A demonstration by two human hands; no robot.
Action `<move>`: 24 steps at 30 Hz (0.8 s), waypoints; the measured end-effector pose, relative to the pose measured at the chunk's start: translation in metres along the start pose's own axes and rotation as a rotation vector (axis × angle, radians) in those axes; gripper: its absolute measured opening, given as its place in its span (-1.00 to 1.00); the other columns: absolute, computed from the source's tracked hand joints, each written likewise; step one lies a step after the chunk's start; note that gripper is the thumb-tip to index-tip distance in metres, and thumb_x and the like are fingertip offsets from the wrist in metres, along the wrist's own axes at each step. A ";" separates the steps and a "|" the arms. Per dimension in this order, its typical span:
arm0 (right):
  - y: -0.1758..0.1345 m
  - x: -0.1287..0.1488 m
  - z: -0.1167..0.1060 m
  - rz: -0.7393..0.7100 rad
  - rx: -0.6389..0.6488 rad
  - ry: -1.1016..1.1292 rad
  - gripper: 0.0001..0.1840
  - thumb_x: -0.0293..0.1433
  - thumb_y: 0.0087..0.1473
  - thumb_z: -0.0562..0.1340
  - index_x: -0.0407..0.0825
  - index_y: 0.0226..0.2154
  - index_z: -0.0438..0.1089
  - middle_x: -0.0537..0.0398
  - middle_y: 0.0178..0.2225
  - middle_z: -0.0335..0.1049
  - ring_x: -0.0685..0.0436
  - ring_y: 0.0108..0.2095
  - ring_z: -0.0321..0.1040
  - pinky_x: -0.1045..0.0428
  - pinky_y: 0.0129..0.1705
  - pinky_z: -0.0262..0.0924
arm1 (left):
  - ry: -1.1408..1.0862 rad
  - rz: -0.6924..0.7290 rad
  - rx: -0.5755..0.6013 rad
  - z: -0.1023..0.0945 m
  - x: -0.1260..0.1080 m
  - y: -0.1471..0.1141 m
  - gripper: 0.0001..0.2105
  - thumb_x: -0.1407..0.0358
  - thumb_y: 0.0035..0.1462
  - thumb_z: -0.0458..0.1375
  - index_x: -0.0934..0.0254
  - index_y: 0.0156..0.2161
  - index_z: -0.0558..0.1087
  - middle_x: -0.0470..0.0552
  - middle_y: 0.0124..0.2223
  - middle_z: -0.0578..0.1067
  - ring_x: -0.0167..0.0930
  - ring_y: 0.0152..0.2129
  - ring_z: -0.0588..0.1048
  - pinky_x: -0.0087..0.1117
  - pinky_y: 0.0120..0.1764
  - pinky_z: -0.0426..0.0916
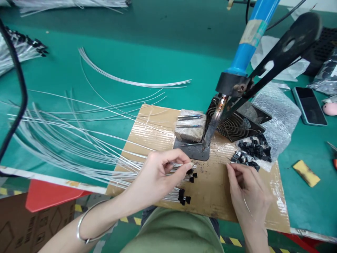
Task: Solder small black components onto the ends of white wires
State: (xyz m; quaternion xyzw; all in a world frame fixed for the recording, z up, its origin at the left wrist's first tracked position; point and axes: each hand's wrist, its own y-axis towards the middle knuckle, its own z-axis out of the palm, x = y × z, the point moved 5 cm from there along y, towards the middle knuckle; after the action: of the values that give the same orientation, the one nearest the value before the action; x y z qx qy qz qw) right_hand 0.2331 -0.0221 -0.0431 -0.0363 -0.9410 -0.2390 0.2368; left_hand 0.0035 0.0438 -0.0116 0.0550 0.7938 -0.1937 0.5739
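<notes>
One clear bag, upper right, contains dark items. Black pieces lie heaped right of centre, partly on bubble wrap. Bare cardboard separates the hands; the near edge of the green surface crosses the lower frame. The left hand pinches a white wire near its tip, at centre. The right hand, fingertips close together, is just beside the black pieces; its hold cannot be told.

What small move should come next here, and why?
Perhaps the right hand should take one of the loose black pieces, unless it already holds one: it is right beside them, the left hand pinches near the ends of white wires, and several wires already carry black tips.
</notes>
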 end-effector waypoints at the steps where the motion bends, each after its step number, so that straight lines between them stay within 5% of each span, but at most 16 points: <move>1: -0.001 -0.002 0.000 0.078 -0.006 0.058 -0.78 -0.27 0.39 0.32 -0.04 -0.26 0.58 0.03 -0.35 0.64 -0.06 -0.47 0.55 0.05 -0.36 0.42 | 0.005 0.008 -0.004 0.000 0.000 0.000 -0.78 0.25 0.26 0.21 0.32 -0.38 0.56 -0.08 -0.49 0.49 -0.53 -0.60 0.16 -0.47 -0.57 0.02; 6: -0.007 -0.006 0.000 0.512 -0.038 0.490 -0.73 -0.17 0.28 0.41 -0.05 -0.22 0.62 0.08 -0.49 0.60 -0.06 -0.55 0.54 0.10 -0.49 0.45 | 0.070 0.035 -0.018 -0.001 0.000 -0.003 -0.80 0.27 0.29 0.20 0.30 -0.35 0.55 -0.14 -0.52 0.43 -0.54 -0.63 0.10 -0.46 -0.59 -0.03; 12: 0.008 0.025 0.008 0.474 0.063 0.699 -0.86 -0.31 0.24 0.42 0.00 -0.33 0.67 0.19 -0.59 0.47 0.03 -0.64 0.39 0.17 -0.59 0.32 | 0.146 0.004 -0.028 -0.001 0.006 -0.005 -0.79 0.23 0.32 0.19 0.28 -0.31 0.56 -0.22 -0.59 0.25 -0.53 -0.65 0.04 -0.44 -0.59 -0.08; 18: 0.011 0.048 0.023 0.545 0.180 0.911 -0.91 -0.36 0.24 0.41 0.05 -0.26 0.70 0.18 -0.56 0.52 0.02 -0.60 0.46 0.18 -0.54 0.40 | 0.026 -0.067 0.024 0.000 0.002 -0.002 -0.75 0.17 0.29 0.20 0.32 -0.31 0.57 0.00 -0.41 0.57 -0.48 -0.58 0.27 -0.44 -0.54 0.10; 24: 0.008 0.058 0.029 0.503 0.283 0.983 -0.87 -0.35 0.29 0.40 0.12 -0.21 0.73 0.17 -0.48 0.56 0.02 -0.58 0.48 0.16 -0.51 0.43 | -0.172 -0.080 0.057 0.001 -0.003 0.002 -0.80 0.24 0.25 0.25 0.32 -0.35 0.56 0.07 -0.33 0.66 -0.40 -0.41 0.54 -0.44 -0.35 0.40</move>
State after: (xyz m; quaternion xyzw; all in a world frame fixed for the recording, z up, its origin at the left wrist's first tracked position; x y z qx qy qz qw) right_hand 0.1707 -0.0039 -0.0353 -0.1115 -0.7054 -0.0356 0.6990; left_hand 0.0056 0.0454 -0.0096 0.0228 0.7372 -0.2429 0.6300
